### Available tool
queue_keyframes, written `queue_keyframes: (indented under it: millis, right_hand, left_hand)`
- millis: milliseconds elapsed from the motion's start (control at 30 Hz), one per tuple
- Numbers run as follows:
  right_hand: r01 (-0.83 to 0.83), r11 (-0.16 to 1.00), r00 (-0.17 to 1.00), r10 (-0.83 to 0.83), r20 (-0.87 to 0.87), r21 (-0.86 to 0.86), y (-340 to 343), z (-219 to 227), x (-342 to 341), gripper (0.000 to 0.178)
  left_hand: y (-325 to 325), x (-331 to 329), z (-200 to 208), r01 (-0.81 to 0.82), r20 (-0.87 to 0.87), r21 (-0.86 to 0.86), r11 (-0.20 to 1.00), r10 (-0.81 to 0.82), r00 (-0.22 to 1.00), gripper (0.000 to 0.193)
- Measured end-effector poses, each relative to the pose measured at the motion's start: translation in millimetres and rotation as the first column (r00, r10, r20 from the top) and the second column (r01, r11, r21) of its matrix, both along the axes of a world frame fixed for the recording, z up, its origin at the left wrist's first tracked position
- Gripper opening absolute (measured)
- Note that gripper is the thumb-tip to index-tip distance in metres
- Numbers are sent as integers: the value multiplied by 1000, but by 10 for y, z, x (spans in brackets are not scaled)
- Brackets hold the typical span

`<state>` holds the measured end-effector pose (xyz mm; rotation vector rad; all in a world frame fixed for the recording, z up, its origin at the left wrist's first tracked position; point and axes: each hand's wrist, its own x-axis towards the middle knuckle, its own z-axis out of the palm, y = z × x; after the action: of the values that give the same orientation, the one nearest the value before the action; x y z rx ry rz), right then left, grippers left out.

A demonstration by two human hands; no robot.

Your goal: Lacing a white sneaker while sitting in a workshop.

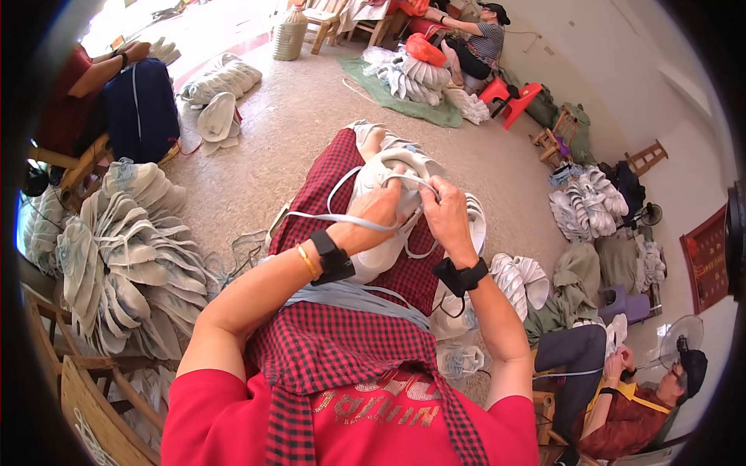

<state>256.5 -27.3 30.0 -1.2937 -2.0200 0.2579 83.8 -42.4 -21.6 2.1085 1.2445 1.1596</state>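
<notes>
A white shoe upper (386,172) rests on my lap, over the red-and-black checked apron (342,334). My left hand (374,211) is closed at the shoe's opening, with a pale shoelace (339,220) looping out from it to the left. Beside it, my right hand (447,213) pinches the lace near the eyelets. The fingertips partly hide the eyelets. A bundle of pale blue-grey laces (361,297) lies across my lap, below the shoe. More white uppers (474,221) show by my right wrist.
Heaped white uppers (128,260) stand at the left, near a wooden chair (101,404). Another pile (594,202) is at the right. Co-workers sit at the far left, far back and lower right, where a fan (681,340) stands. A green cloth (388,97) bears more uppers.
</notes>
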Motion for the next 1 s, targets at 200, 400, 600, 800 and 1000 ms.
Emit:
queue_keyframes:
  millis: [200, 400, 600, 800, 1000]
  right_hand:
    - [2, 995, 1000, -2, -3, -96, 112, -61, 104, 28]
    - [-123, 982, 986, 105, -128, -142, 197, 199, 67, 24]
    - [-404, 910, 803, 303, -513, -95, 2, 1055, -349, 23]
    - [-649, 759, 667, 530, -523, -59, 6, 1556, -872, 22]
    - [-457, 841, 858, 502, -107, 289, 291, 784, -444, 20]
  left_hand:
    - [-199, -97, -35, 64, 85, 210, 976, -84, 993, 24]
    - [-145, -31, -164, 122, -191, 267, 956, -71, 979, 16]
    - [-89, -79, -16, 249, -254, 124, 960, -212, 944, 19]
    - [-137, 76, -22, 93, -232, 134, 987, -60, 971, 24]
    - [-232, 7, 38, -14, -155, 67, 998, 25, 988, 16]
